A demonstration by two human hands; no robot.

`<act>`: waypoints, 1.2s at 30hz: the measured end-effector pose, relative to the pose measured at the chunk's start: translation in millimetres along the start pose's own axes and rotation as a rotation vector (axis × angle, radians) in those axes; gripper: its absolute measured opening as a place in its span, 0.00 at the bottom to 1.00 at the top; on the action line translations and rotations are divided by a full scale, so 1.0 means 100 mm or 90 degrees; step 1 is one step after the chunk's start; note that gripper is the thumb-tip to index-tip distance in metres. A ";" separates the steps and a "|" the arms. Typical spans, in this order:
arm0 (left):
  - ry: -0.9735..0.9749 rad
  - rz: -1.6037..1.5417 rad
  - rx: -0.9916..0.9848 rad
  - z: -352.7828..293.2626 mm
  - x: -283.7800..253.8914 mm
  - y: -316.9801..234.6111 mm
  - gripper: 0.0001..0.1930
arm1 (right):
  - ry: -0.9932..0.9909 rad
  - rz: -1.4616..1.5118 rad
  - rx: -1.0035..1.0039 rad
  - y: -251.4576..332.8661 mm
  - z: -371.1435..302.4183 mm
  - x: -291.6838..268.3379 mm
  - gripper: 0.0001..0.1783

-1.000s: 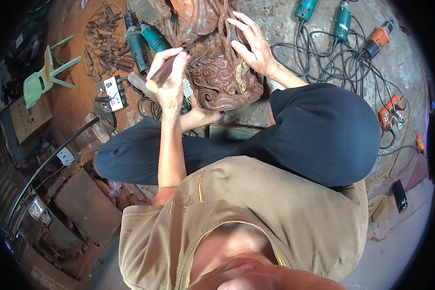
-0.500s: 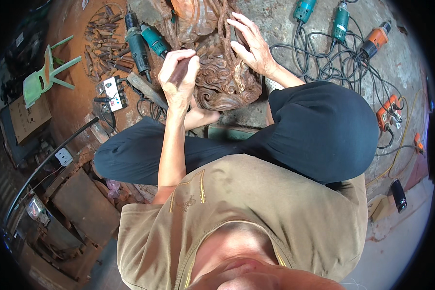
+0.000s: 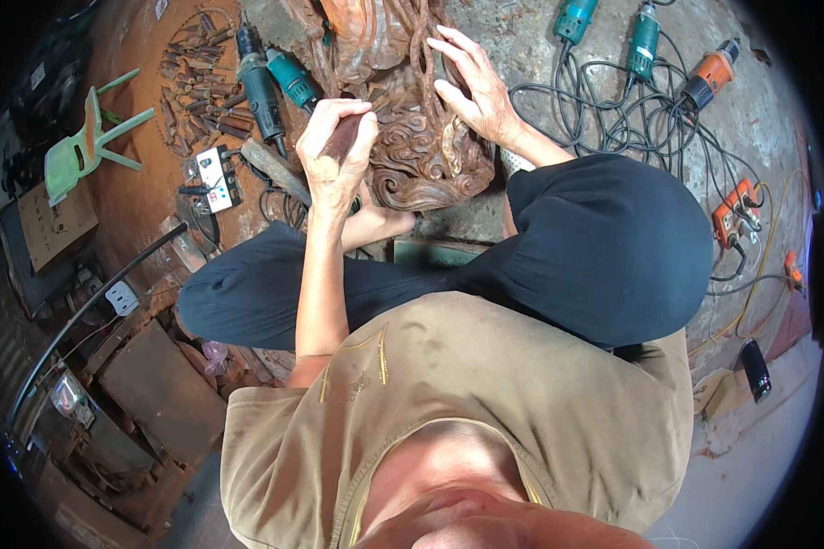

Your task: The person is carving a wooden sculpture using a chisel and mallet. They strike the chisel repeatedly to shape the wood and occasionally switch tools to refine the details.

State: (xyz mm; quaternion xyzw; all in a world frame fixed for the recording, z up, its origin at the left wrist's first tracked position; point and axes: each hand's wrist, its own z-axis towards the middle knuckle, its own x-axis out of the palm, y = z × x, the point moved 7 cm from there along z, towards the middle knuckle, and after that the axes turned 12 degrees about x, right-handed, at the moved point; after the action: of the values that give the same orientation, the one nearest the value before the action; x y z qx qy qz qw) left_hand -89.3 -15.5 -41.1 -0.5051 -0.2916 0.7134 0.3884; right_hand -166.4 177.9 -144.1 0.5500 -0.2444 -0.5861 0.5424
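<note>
A dark brown wood carving with curling, wave-like relief lies between my legs, its upper part running out past the top edge. My left hand is closed round the reddish-brown wooden handle of a carving chisel, at the carving's left side. The chisel's blade cannot be made out clearly. On the right side of the carving, my right hand lies with its fingers stretched and apart, the fingertips near a thin upright carved strand.
Many wooden-handled chisels lie at the upper left beside green power tools. A white control box sits below them. More power tools, an orange one and tangled black cables cover the right. A green plastic chair lies far left.
My left hand with the chisel has shifted slightly left and down. My right hand stays at nearly the same place on the carving.
</note>
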 end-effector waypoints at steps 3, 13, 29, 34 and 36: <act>0.013 -0.024 -0.048 0.01 -0.03 0.01 0.07 | 0.002 -0.004 0.004 0.00 0.00 0.00 0.32; 0.030 0.020 -0.031 -0.02 -0.03 0.01 0.08 | 0.001 0.005 0.009 0.00 0.01 -0.01 0.32; -0.044 0.008 0.011 0.02 -0.03 -0.02 0.06 | 0.010 0.013 0.017 0.01 0.00 0.00 0.32; -0.003 0.032 0.024 -0.01 0.00 -0.03 0.06 | 0.005 0.002 0.009 0.02 0.01 -0.01 0.32; 0.044 0.055 -0.003 0.01 -0.03 -0.01 0.06 | 0.005 0.001 0.012 0.01 0.00 0.00 0.32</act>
State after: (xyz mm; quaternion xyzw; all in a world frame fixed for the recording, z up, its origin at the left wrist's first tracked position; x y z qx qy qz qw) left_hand -89.5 -17.5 -39.1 -0.5426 -0.2578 0.7108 0.3660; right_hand -166.4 177.8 -143.1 0.5570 -0.2484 -0.5813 0.5386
